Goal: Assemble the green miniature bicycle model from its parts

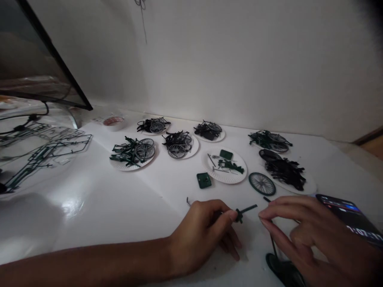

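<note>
My left hand [203,235] pinches a small dark green plastic model part [239,215] between thumb and finger; a thin straight bar sticks out of it to the right. My right hand [317,231] is close beside that bar, with thumb and index finger closed together at the tips. Whatever they hold is too small to make out. A dark thin rod shows behind and below the right fingers. Under the right hand lies a dark green piece [278,267], partly hidden. Beyond the hands lie a green spoked wheel [262,183] and a square green part [204,180].
A paper plate [206,163] carries several small green parts. Several more plates hold piles of dark wheels and frames. Green sprue frames [50,155] lie at left under a monitor [38,52]. A tape roll [113,123] sits near the wall; a phone [350,217] lies at right.
</note>
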Demonstrator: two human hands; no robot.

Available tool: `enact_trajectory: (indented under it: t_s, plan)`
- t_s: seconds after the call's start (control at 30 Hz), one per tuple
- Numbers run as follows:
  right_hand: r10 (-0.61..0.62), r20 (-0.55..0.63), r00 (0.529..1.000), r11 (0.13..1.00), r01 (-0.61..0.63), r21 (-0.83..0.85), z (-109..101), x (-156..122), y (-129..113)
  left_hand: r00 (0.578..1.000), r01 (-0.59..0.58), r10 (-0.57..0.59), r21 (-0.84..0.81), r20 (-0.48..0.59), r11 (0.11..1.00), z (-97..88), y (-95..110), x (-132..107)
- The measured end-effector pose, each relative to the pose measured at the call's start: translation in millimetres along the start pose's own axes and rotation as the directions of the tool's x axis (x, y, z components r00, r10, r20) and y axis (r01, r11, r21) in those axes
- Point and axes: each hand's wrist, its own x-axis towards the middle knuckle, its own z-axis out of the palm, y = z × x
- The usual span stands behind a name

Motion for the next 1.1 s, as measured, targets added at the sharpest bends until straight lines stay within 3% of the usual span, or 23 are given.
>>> enact_trajectory:
  t_s: [0.23, 0.43, 0.8, 1.1]
  plan:
    - [0.124, -0.097, 0.988, 0.989, -0.114, 0.099, 14, 5, -32, 0.996, -0.075, 0.081, 0.147, -0.04, 0.986, 0.3, 7, -3]
    - [0.196, -0.078, 0.978, 0.979, -0.189, 0.081, 15, 1, -32, 0.995, -0.102, 0.101, 0.141, 0.015, 0.985, -0.4, 7, -4]
    - [0.302, -0.072, 0.951, 0.952, -0.297, 0.071, 15, -6, -35, 0.989, -0.15, 0.139, 0.284, 0.057, 0.947, -0.2, 8, -8]
    - [0.189, -0.133, 0.973, 0.98, -0.178, 0.093, 16, -11, -28, 0.982, -0.184, 0.184, 0.388, 0.039, 0.903, 2.5, 6, -9]
